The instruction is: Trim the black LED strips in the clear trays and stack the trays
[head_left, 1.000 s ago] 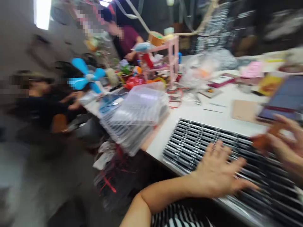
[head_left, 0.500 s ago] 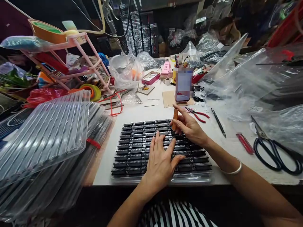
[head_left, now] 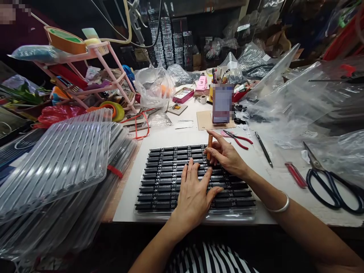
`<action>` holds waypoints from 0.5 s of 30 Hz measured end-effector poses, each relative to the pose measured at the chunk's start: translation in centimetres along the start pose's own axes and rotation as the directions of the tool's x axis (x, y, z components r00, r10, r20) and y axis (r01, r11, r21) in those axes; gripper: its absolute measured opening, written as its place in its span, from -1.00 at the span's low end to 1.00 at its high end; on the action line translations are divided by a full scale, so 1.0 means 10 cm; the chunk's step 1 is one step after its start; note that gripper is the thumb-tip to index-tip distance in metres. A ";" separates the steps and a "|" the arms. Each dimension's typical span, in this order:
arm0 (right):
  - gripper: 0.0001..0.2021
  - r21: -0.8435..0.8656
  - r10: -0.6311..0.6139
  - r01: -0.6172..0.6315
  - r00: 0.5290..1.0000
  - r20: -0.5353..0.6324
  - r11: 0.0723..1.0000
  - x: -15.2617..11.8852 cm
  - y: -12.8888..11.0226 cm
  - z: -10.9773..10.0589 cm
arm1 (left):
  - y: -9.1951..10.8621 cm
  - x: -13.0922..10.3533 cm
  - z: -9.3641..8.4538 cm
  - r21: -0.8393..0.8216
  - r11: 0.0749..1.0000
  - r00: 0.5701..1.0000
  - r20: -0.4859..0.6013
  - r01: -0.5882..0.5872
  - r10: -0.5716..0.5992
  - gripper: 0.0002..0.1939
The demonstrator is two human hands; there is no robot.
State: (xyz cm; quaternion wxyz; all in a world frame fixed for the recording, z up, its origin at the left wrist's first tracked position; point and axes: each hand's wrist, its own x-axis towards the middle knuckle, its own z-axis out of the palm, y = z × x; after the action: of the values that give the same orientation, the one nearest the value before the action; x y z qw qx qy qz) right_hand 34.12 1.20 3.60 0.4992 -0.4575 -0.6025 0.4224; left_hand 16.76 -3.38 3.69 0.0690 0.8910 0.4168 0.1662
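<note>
Rows of black strips with fine metal pins, like pin-header parts [head_left: 159,188], fill a clear plastic tray [head_left: 227,215] at the table's front. My left hand [head_left: 195,193] lies over the middle of the rows, fingers spread and touching the strips. Pinched upright in my right hand [head_left: 227,155] is a short orange-brown stick [head_left: 209,146], like a tool handle. Its lower end is down at the strips in the upper right part of the tray, and its tip is hidden.
At left, clear ribbed trays [head_left: 62,151] are piled up. On the right lie red-handled pliers [head_left: 239,140], a black pen [head_left: 264,149], a red cutter-like piece [head_left: 296,174] and large scissors [head_left: 327,182]. A phone [head_left: 222,104] stands behind, near plastic bags [head_left: 298,98].
The orange-brown stick and my right hand have shifted slightly down over the strips. My left hand has barely moved, and the whole view has shifted a little.
</note>
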 end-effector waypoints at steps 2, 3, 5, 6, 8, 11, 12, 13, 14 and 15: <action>-0.40 -0.011 0.003 -0.003 1.000 0.008 1.000 -0.01 0.00 -0.01 | 0.00 0.00 0.00 0.001 1.000 1.000 -0.001 -0.001 0.001 -0.46; -0.41 -0.015 0.002 -0.002 1.000 0.017 1.000 -0.01 -0.01 -0.01 | 0.00 0.01 0.00 0.001 1.000 1.000 -0.001 0.000 0.000 -0.46; -0.44 -0.019 -0.009 0.010 0.999 0.051 1.000 -0.02 -0.03 -0.01 | 0.00 0.01 -0.01 0.001 1.000 1.000 -0.001 0.003 -0.003 -0.47; -0.45 -0.020 -0.018 0.019 0.997 0.073 1.000 -0.02 -0.03 -0.01 | -0.01 0.02 -0.01 0.001 1.000 1.000 -0.001 0.004 -0.004 -0.47; -0.47 -0.015 -0.023 0.025 0.994 0.104 1.000 -0.02 -0.03 -0.01 | -0.01 0.03 0.00 0.001 1.000 1.000 0.002 0.006 -0.006 -0.48; -0.42 0.016 0.008 -0.008 0.998 0.058 1.000 0.02 -0.02 -0.02 | 0.01 0.03 0.01 -0.005 1.000 1.000 0.000 0.009 -0.009 -0.48; -0.39 0.033 0.013 -0.013 1.000 0.017 0.999 0.03 -0.03 -0.04 | 0.02 0.03 0.00 -0.009 1.000 1.000 -0.001 0.011 -0.011 -0.48; -0.36 0.050 0.009 -0.007 0.999 -0.035 0.999 0.04 -0.05 -0.07 | 0.03 0.03 -0.01 -0.013 1.000 1.000 -0.001 0.011 -0.011 -0.48; -0.34 0.063 -0.004 0.010 0.995 -0.096 0.998 0.05 -0.09 -0.11 | 0.03 0.02 -0.03 -0.016 1.000 1.000 -0.001 0.011 -0.011 -0.47; -0.34 0.068 -0.022 0.033 0.987 -0.160 0.997 0.04 -0.15 -0.16 | 0.01 0.00 -0.06 -0.017 1.000 1.000 -0.003 0.011 -0.011 -0.46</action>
State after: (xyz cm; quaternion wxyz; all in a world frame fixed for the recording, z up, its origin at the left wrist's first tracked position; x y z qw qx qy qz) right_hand 35.45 1.33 5.33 0.5674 -0.4634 -0.5517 0.3986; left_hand 16.67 -3.44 4.32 0.0767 0.8878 0.4204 0.1708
